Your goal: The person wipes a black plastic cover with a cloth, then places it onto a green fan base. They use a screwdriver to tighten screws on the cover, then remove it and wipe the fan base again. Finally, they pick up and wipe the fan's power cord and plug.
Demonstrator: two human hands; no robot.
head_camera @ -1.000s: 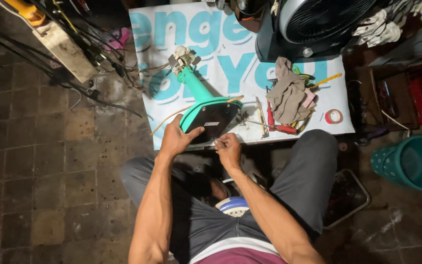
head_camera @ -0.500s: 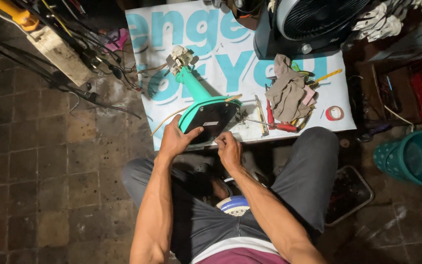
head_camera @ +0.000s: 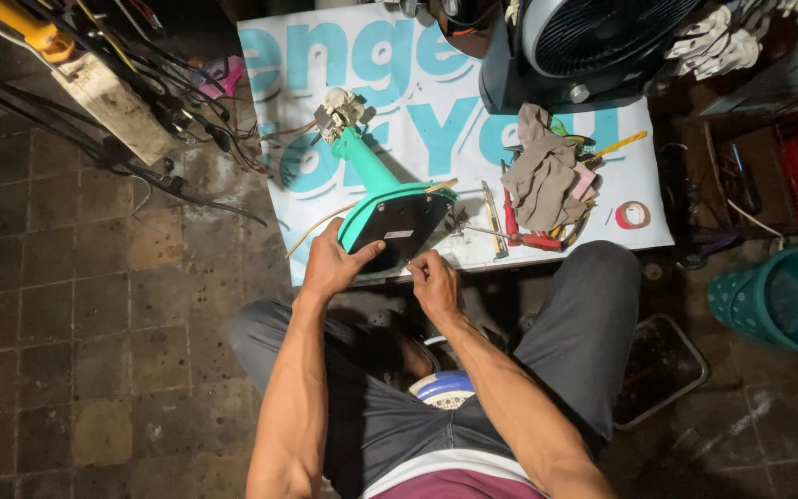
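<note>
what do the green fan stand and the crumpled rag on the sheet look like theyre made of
Green fan stand: probably moulded plastic, smooth with an even teal colour and a soft sheen; its underside plate is dark and matte. Crumpled rag: woven cloth, grey-brown and dull, lying in soft folds.

one teal fan stand [head_camera: 376,189], one tape roll [head_camera: 633,214], one rag [head_camera: 540,178]

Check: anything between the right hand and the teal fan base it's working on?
Nothing visible. The right hand is closed on something thin at the near edge of the teal fan base, while the left hand rests directly on its dark underside.
</note>
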